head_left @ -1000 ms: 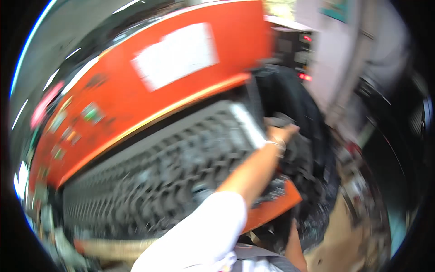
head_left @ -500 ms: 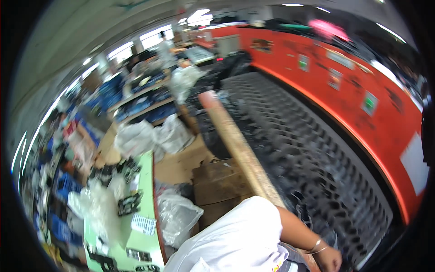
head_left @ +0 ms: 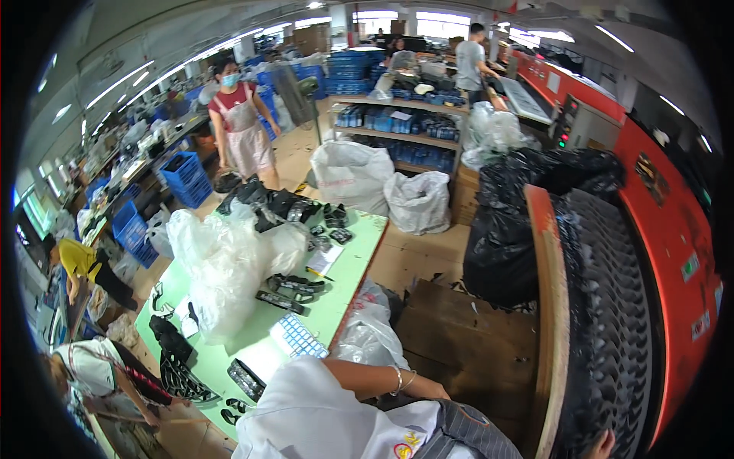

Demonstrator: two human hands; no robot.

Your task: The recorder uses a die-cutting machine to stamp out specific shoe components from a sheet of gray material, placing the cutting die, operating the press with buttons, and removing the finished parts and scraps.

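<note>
My left hand (head_left: 428,389) is at my waist, beyond the white shirt (head_left: 313,421), with bracelets at the wrist. Its back shows but the fingers are hidden, so its grip is unclear. A small part of my right hand (head_left: 604,444) shows at the lower right edge, beside the black ridged machine bed (head_left: 615,329); I cannot make out a hold. Left of me stands a pale green table (head_left: 355,252). On it lie clear plastic bags (head_left: 222,268), black moulded parts (head_left: 290,289), a blue-and-white sheet (head_left: 300,336) and a yellow pencil (head_left: 319,273).
A wooden beam (head_left: 547,306) borders the machine bed, below a red machine panel (head_left: 673,229). Black bags (head_left: 501,249), white sacks (head_left: 352,172) and flattened cardboard (head_left: 466,336) are on the floor. Blue crates (head_left: 183,180) and a masked person (head_left: 243,126) are beyond the table.
The view has swung left, bringing the table and co-workers further in. My left hand has gone from beside the machine bed to my waist. Part of my right hand now shows.
</note>
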